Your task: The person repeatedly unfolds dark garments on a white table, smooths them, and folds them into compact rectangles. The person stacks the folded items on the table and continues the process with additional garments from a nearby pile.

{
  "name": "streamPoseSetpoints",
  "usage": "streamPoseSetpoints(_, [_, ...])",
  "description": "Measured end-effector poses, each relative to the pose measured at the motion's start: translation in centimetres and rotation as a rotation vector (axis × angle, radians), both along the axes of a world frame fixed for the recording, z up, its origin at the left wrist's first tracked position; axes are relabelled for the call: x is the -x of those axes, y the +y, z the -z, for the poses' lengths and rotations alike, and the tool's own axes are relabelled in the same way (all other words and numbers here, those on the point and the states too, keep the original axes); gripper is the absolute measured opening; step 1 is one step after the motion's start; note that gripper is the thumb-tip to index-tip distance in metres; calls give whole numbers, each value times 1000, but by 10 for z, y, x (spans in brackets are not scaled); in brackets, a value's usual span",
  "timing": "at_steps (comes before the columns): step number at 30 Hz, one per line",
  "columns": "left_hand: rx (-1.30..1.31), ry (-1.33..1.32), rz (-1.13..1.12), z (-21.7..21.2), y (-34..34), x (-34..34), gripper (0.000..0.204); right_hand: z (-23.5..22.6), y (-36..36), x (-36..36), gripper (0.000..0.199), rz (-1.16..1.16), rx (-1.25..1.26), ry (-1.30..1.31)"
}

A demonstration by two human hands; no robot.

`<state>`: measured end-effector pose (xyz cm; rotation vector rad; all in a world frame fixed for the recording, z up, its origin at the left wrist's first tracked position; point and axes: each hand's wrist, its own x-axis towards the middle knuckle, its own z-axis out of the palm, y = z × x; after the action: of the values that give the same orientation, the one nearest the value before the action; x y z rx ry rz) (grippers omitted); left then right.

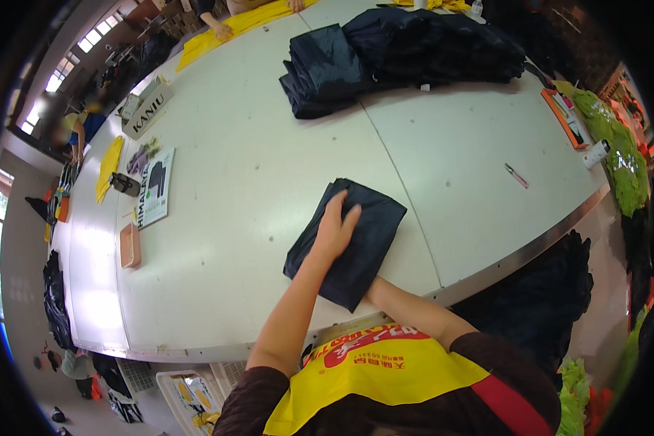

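A folded piece of dark navy cloth [374, 225], smooth and slightly shiny, lies at a slant over the near middle of the white table. My left hand [336, 229] rests on top of it, fingers stretched out along the cloth and thumb apart. From the right, my right hand [373, 291] reaches to the cloth's near corner. Its fingers are hidden beneath the fold, so their grip does not show.
Dark folded garments [414, 54] form a large pile on the far side of the white table [225, 174]. At right are a pen [516, 175] and an orange tray [564, 118]. A flat printed package [155, 189], black bottle [125, 184] and pink basket [130, 245] lie left. Another person's hands [222, 31] touch yellow cloth.
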<state>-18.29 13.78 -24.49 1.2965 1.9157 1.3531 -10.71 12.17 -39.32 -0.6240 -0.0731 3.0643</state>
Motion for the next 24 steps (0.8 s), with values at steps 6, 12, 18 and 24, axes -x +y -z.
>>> streamPoseSetpoints(6, [311, 465, -24, 36, -13, 8, 54, -30, 30, -19, 49, -16, -245, -173])
streamPoseSetpoints(12, [313, 743, -48, 35, -18, -8, 63, -158, 150, -101, 22, -210, -1876, -865])
streamPoseSetpoints(18, [150, 871, 261, 28, -1, -28, 68, -144, 218, -63, 101, -778, -1934, -553])
streamPoseSetpoints(24, [211, 921, 77, 8, -3, -35, 85, -146, 208, -83, 44, -691, -890, -496])
